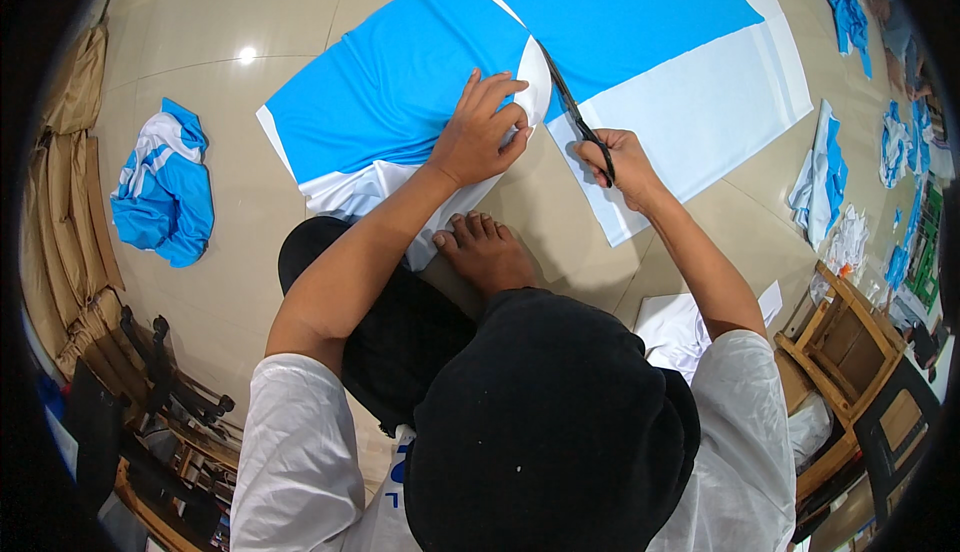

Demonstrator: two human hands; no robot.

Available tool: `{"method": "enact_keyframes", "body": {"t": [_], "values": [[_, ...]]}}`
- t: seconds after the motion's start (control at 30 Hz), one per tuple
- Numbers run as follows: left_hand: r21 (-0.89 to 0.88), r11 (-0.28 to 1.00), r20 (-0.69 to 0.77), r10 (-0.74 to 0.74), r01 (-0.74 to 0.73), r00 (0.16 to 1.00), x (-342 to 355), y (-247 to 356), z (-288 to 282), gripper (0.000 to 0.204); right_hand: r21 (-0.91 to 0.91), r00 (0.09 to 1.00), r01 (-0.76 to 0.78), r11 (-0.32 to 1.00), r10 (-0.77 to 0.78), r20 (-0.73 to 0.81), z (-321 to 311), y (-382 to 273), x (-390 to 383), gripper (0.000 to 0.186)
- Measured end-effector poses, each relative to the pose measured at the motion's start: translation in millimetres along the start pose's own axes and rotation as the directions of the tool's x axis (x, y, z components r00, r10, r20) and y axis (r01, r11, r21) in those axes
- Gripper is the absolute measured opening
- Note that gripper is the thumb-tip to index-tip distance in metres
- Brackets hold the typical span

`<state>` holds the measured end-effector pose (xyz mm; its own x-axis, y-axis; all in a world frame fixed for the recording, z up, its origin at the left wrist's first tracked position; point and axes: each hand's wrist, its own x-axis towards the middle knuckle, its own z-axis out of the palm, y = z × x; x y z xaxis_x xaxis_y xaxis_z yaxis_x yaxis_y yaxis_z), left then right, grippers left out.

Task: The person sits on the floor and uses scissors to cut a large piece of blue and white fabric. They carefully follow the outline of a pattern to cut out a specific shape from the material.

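Observation:
Black-handled scissors are in my right hand, its fingers closed round the handles. Their blades point away from me, at the end of a slit between two parts of a blue-and-white fabric sheet. The left part of the fabric lies wrinkled, with its white edge curled up beside the blades. My left hand is over that edge, thumb and forefinger pinched together on the cloth and the other fingers raised. The right part lies flat on the floor, blue with a broad pale strip.
A crumpled blue-and-white cloth lies on the tiled floor at left. My bare foot is close below the fabric. More cloth pieces lie at right, near a wooden frame. Brown bundles line the left side.

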<state>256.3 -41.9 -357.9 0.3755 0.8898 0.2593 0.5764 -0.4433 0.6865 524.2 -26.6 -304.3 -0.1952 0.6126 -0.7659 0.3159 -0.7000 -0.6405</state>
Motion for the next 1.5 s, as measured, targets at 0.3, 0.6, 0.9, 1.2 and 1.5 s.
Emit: {"method": "enact_keyframes", "body": {"t": [0.3,0.6,0.9,1.2,1.5], "values": [[0.0,1.0,-0.003,0.006,-0.006,1.0,0.5,-0.5,1.2,0.015,0.037,1.0,-0.006,0.999,0.005,0.015,-5.6,-7.7,8.3,0.027],[-0.002,1.0,-0.003,0.007,-0.007,1.0,0.2,-1.0,1.8,0.015,-0.014,0.999,0.012,1.0,-0.012,0.034,-7.3,-16.2,19.9,0.027],[-0.008,1.0,-0.008,0.004,-0.004,1.0,-0.2,-1.2,2.2,0.015,-0.036,0.999,0.011,0.999,-0.01,0.043,-9.9,-16.1,23.7,0.025],[-0.003,1.0,-0.011,0.007,-0.007,1.0,-0.1,0.1,-0.1,0.014,-0.024,0.999,0.013,1.0,-0.012,0.033,-8.9,-20.5,21.4,0.024],[0.017,1.0,-0.006,0.001,-0.001,1.0,-0.3,0.1,1.2,0.014,0.0,0.999,0.003,1.0,-0.003,0.04,-9.8,-28.4,29.5,0.024]]}}
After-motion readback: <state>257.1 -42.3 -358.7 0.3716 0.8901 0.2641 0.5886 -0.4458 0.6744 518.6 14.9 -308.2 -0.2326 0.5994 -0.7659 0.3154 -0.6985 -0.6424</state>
